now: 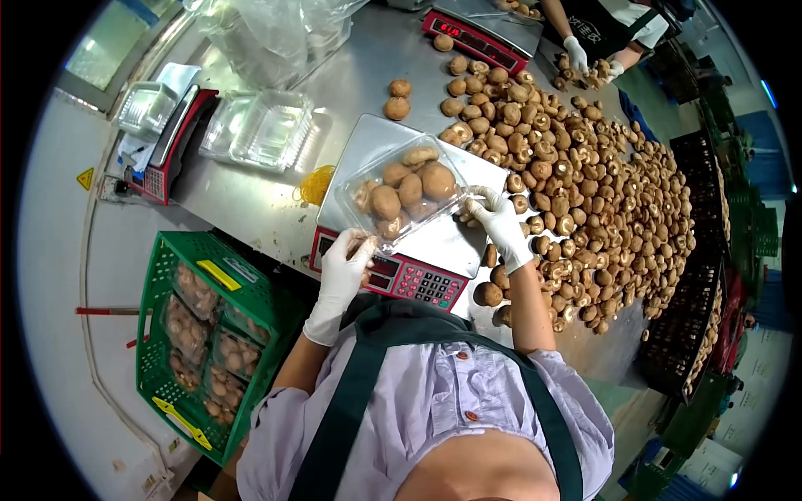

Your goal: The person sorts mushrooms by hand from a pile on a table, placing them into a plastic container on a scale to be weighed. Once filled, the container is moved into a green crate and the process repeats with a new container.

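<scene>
A clear plastic box [347, 196] of brown mushrooms [409, 190] rests on the steel plate of a red scale [409, 280]. My left hand [341, 275], in a white glove, is closed at the box's near left corner, fingertips on its rim. A bit of brown mushroom [365, 277] shows beside that palm. On the other side, my gloved right hand [499, 224] pinches the box's right edge between thumb and fingers. My left hand partly covers the scale's display.
Loose mushrooms [585, 192] form a large heap on the right. At left are empty clear boxes [259, 129], yellow bands [316, 184] and a second scale [171, 142]. A green crate [150, 334] holds packed boxes. Across the table, a person's gloved hands [576, 54] handle mushrooms near another scale [474, 40].
</scene>
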### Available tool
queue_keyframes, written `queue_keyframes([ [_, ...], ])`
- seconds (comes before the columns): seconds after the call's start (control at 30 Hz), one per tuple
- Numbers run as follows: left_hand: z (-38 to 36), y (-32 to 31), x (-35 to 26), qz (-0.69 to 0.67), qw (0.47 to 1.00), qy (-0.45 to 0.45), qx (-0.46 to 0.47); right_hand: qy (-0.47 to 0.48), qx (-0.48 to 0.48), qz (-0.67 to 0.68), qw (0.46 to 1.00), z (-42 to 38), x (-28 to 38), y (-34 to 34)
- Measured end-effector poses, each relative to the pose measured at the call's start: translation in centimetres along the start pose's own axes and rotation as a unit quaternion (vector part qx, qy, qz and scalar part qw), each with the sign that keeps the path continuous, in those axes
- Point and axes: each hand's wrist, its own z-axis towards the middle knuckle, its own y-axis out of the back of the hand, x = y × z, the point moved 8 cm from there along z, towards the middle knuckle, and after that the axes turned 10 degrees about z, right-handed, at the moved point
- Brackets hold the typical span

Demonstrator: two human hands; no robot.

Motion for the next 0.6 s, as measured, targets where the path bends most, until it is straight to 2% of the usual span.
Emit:
queue_keyframes([
  [0.03, -0.5, -0.6, -0.6, -0.051, 0.998, 0.013, 0.029, -0.002, 0.005, -0.004, 1.000, -0.1, 0.0, -0.1],
  [0.1, -0.9, -1.0, -0.7, -0.082, 0.996, 0.021, 0.031, -0.025, 0.008, 0.103, 0.994, -0.2, 0.1, -0.2],
  [0.17, -1.3, -1.2, -1.1, -0.114, 0.992, 0.029, 0.039, -0.041, 0.010, 0.103, 0.994, -0.2, 0.1, 0.1],
  [0.3, -1.4, -1.1, -1.6, -0.092, 0.994, 0.008, 0.054, -0.065, 0.037, 0.072, 0.995, -0.8, 0.7, 0.2],
  [0.43, -1.4, -1.1, -1.9, -0.078, 0.995, -0.007, 0.056, -0.087, 0.054, 0.121, 0.987, -1.0, -1.3, 0.3],
  [0.5, -1.5, -1.2, -1.6, -0.085, 0.995, -0.012, 0.053, -0.059, 0.060, 0.137, 0.987, -1.5, -1.3, 0.1],
  [0.57, -1.6, -0.7, -2.1, -0.013, 0.996, -0.089, 0.001, -0.018, 0.062, 0.163, 0.985, -1.8, -2.0, -0.2],
  [0.6, -1.5, -0.7, -2.1, -0.011, 0.996, -0.090, 0.002, -0.017, 0.061, 0.164, 0.984, -1.8, -2.5, -0.2],
])
